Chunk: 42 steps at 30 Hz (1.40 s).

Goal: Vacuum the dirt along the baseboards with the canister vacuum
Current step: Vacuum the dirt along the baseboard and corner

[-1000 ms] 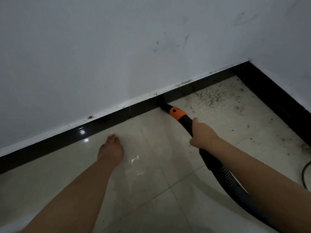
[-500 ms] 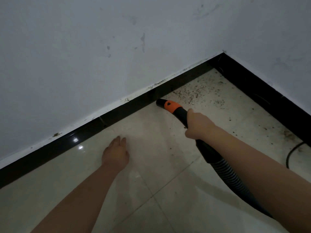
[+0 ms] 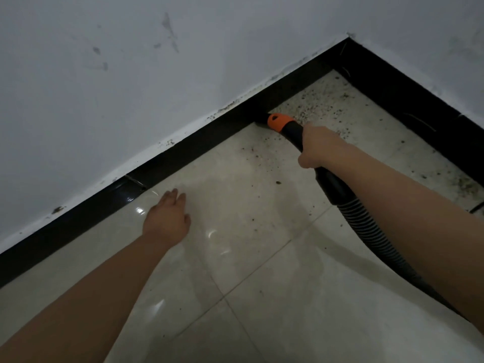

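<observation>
My right hand (image 3: 318, 148) grips the black handle of the vacuum hose (image 3: 353, 208), just behind its orange collar (image 3: 279, 121). The nozzle tip touches the foot of the black baseboard (image 3: 183, 155) along the left wall. Dark dirt specks (image 3: 311, 106) lie thick on the pale tile beyond the nozzle, toward the room corner. A few loose crumbs sit on the tile between my hands. My left hand (image 3: 167, 218) rests flat on the floor near the baseboard, fingers straight, holding nothing. The canister itself is out of view.
Two white walls meet at a corner (image 3: 348, 39) at the upper right, with black baseboard (image 3: 419, 108) along both. More grime lies by the right baseboard (image 3: 463, 187). A dark cable end (image 3: 476, 209) shows at the right edge. Glossy tile floor (image 3: 262, 297) fills the foreground.
The nozzle has slid right along the baseboard toward the corner and into the dirt patch. My left hand has shifted right on the floor, and the view has moved nearer the corner.
</observation>
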Each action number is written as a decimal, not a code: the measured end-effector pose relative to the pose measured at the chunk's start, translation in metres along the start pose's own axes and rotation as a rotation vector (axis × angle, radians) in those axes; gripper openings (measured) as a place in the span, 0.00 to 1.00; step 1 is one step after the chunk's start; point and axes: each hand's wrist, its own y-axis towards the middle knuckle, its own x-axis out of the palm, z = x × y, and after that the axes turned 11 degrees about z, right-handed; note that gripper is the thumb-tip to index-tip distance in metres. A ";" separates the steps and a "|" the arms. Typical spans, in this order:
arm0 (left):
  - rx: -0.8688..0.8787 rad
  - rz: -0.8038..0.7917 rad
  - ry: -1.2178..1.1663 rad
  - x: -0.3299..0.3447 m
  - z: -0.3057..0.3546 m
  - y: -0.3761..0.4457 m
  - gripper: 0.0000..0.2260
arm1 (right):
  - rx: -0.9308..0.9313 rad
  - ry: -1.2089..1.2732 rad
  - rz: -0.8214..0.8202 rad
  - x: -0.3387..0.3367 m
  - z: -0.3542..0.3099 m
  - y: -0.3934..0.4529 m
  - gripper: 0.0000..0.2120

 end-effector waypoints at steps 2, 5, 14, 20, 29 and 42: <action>0.002 0.004 0.012 -0.008 0.012 0.010 0.26 | 0.017 0.022 0.019 -0.002 0.011 0.009 0.26; 0.009 0.011 0.000 -0.014 0.035 0.020 0.25 | 0.065 0.042 0.030 -0.005 0.030 0.021 0.26; 0.054 -0.048 0.001 -0.006 0.075 0.027 0.24 | 0.211 0.099 0.061 -0.025 0.066 0.052 0.25; 0.043 -0.083 0.036 -0.007 0.072 0.041 0.24 | 0.208 0.129 0.081 -0.023 0.064 0.058 0.26; 0.063 -0.100 0.058 0.002 0.063 0.041 0.24 | 0.058 0.075 0.026 0.005 0.035 0.015 0.26; -0.040 -0.050 0.006 -0.009 0.036 0.058 0.22 | -0.126 -0.025 -0.164 0.021 -0.040 -0.045 0.24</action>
